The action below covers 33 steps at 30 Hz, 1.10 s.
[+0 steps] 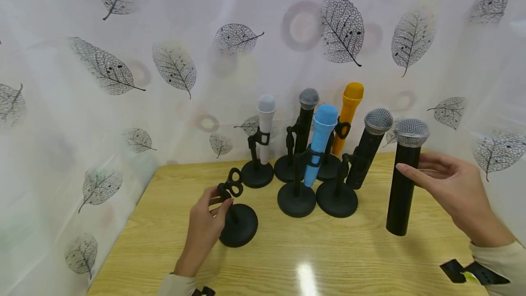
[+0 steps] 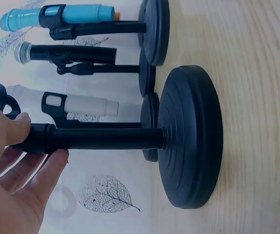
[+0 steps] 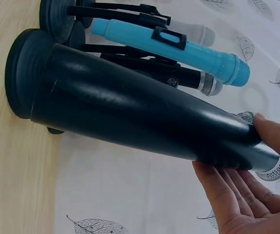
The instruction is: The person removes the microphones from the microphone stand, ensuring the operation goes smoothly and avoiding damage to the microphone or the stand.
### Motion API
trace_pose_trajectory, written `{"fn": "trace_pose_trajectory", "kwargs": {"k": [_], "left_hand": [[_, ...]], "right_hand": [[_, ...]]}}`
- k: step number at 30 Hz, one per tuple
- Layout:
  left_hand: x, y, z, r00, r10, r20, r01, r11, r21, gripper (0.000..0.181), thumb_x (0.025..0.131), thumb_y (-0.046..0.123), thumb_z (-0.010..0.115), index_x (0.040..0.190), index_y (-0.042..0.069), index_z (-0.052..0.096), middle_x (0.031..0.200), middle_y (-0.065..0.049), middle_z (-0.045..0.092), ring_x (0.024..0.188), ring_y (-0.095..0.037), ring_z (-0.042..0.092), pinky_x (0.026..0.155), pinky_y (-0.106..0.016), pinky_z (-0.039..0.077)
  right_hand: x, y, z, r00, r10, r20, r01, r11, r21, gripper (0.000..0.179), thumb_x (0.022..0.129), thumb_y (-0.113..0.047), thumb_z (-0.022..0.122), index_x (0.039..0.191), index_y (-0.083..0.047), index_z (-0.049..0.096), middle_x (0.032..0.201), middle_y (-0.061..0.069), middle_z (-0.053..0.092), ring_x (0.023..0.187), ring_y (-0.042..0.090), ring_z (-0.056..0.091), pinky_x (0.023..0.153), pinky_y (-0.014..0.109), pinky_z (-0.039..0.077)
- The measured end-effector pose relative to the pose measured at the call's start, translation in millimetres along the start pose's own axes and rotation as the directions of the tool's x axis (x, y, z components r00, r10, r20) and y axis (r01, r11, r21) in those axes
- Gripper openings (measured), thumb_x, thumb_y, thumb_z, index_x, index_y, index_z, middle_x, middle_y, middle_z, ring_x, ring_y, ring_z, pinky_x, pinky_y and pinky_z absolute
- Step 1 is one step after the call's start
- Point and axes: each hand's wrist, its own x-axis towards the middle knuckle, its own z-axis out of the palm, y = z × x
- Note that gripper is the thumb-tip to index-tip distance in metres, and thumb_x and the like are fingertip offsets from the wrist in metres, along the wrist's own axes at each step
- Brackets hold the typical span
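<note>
My left hand (image 1: 207, 223) grips the upper pole of a black desk microphone stand (image 1: 240, 227), just below its two-ring clip (image 1: 235, 182). No microphone sits in that clip. In the left wrist view the stand's round base (image 2: 191, 136) is close to the tabletop; whether it touches cannot be told. On the right, my right hand (image 1: 460, 191) holds a black microphone (image 1: 400, 191) with a silver mesh head, nearly upright. Thumb and fingers close round its upper body, as the right wrist view shows from below along the dark barrel (image 3: 140, 107).
Between the hands, several stands bear microphones: white (image 1: 266, 118), blue (image 1: 320, 140), orange (image 1: 349, 104), black with silver heads (image 1: 304, 122), and a speckled black one (image 1: 367, 150). They stand close together on the wooden table (image 1: 312, 250), before a leaf-patterned curtain (image 1: 230, 76).
</note>
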Motion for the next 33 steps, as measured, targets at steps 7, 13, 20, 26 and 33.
{"fn": "trace_pose_trajectory", "kwargs": {"k": [7, 13, 20, 26, 33], "left_hand": [[5.9, -7.3, -3.8, 1.0, 0.019, -0.012, -0.019, 1.0, 0.009, 0.031, 0.092, 0.006, 0.075, 0.121, 0.002, 0.062, 0.112, -0.017, 0.068, 0.099, -0.031, 0.072, 0.076, -0.034, 0.061], [12.5, -13.5, -7.2, 1.0, 0.018, -0.013, -0.018, 1.0, 0.025, 0.03, 0.094, 0.008, 0.074, 0.121, 0.002, 0.062, 0.112, -0.018, 0.068, 0.099, -0.033, 0.072, 0.076, -0.037, 0.061], [20.1, -21.2, -11.0, 1.0, 0.0, -0.028, 0.001, 0.999, 0.048, 0.032, 0.093, 0.008, 0.075, 0.121, -0.002, 0.062, 0.112, -0.02, 0.068, 0.099, -0.036, 0.072, 0.076, -0.04, 0.061], [27.1, -27.0, -15.1, 0.999, -0.02, -0.037, 0.022, 0.998, 0.062, 0.033, 0.095, 0.011, 0.073, 0.123, -0.001, 0.061, 0.114, -0.021, 0.067, 0.1, -0.036, 0.071, 0.077, -0.042, 0.061], [33.0, -33.9, -18.7, 0.999, -0.02, -0.047, 0.024, 0.996, 0.088, 0.031, 0.096, 0.01, 0.072, 0.122, -0.002, 0.061, 0.114, -0.022, 0.067, 0.101, -0.038, 0.071, 0.078, -0.046, 0.06]], "right_hand": [[2.3, 15, 0, 0.998, 0.047, 0.038, -0.046, 0.999, -0.013, 0.029, 0.092, -0.02, 0.078, 0.116, -0.02, 0.061, 0.092, -0.024, 0.068, 0.081, -0.004, 0.068, 0.067, 0.013, 0.054], [4.1, 26, 2, 0.996, 0.047, 0.075, -0.048, 0.999, 0.01, 0.028, 0.094, -0.019, 0.076, 0.118, -0.012, 0.065, 0.094, -0.019, 0.069, 0.082, 0.0, 0.07, 0.069, 0.017, 0.057], [8.1, 38, 5, 0.99, 0.061, 0.127, -0.053, 0.996, -0.067, 0.056, 0.095, -0.026, 0.075, 0.133, 0.01, 0.056, 0.097, -0.023, 0.065, 0.084, -0.005, 0.067, 0.069, 0.018, 0.057], [12.8, 48, 8, 0.984, 0.068, 0.165, -0.047, 0.991, -0.128, 0.061, 0.096, -0.03, 0.074, 0.134, 0.013, 0.055, 0.11, 0.004, 0.068, 0.083, -0.007, 0.065, 0.067, 0.019, 0.058], [18.1, 60, 13, 0.965, 0.126, 0.228, -0.088, 0.982, -0.169, 0.067, 0.097, -0.037, 0.071, 0.138, 0.012, 0.052, 0.133, 0.034, 0.056, 0.082, -0.006, 0.064, 0.068, 0.019, 0.057]]}}
